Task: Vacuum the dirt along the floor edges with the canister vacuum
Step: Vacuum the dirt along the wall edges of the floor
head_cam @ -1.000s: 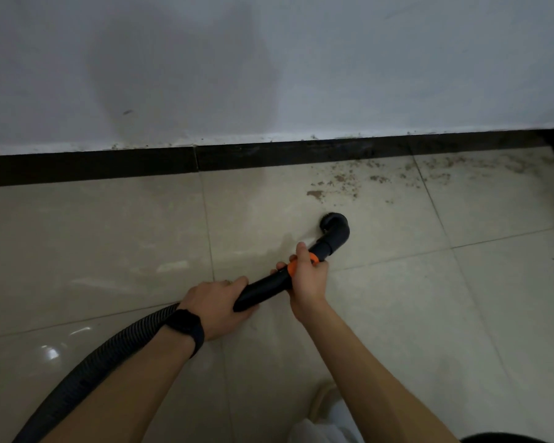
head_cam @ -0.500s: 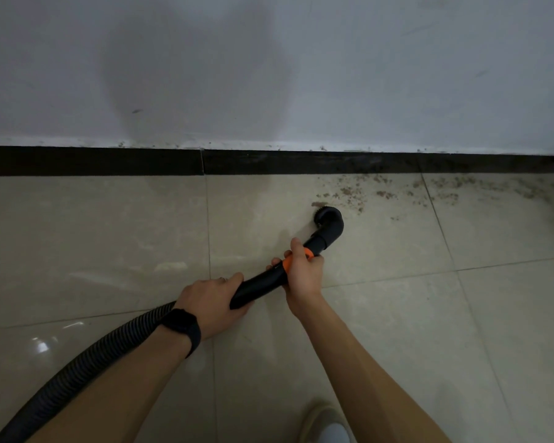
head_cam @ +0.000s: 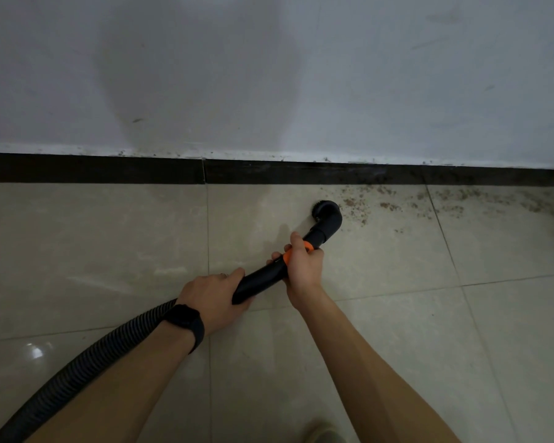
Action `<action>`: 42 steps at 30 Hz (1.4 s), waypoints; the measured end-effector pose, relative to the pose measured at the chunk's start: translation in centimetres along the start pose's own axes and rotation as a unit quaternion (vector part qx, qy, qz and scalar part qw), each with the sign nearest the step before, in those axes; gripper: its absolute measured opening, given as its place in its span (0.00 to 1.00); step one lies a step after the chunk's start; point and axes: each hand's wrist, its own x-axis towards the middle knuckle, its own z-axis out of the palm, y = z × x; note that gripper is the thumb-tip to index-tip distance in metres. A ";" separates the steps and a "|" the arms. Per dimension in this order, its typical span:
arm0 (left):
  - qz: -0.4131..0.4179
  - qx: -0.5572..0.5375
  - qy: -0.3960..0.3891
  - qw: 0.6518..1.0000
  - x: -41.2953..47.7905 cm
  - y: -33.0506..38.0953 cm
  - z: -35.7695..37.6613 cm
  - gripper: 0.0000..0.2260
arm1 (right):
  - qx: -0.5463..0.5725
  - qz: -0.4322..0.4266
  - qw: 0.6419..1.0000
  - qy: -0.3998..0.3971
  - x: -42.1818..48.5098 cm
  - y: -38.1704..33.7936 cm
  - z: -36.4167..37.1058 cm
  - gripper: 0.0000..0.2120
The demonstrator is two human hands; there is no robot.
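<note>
While black elbow-shaped plastic nozzle (head_cam: 327, 215) is set near black skirting strip (head_cam: 109, 169) — brown dirt specks (head_cam: 387, 206) strewn along strip — black rigid wand (head_cam: 263, 278) is gripped by curled fingers of right hand (head_cam: 303, 266), left hand (head_cam: 211, 295).

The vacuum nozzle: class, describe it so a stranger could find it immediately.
Find the dark skirting strip under the white wall. On the tiles below, the black hose leads to the nozzle. It alone is a bent black elbow, beside the brown dirt.

Two hands (head_cam: 210, 294) (head_cam: 303, 266), one hose (head_cam: 77, 369), one wristband (head_cam: 186, 324), one shoe (head_cam: 325, 434).
</note>
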 end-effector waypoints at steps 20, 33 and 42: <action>-0.024 -0.027 0.030 0.999 3.8 1.6 -0.8 0.14 | -0.025 -0.014 1.000 -0.008 3.8 -3.4 1.6 0.11; -0.120 -0.079 0.027 0.989 -3.2 -5.9 -2.2 0.16 | -0.110 0.008 0.993 -0.050 -1.6 2.0 9.3 0.14; -0.087 -0.043 -0.028 0.995 -6.3 -6.8 -3.5 0.15 | -0.091 0.013 0.996 -0.014 -4.6 4.6 8.0 0.16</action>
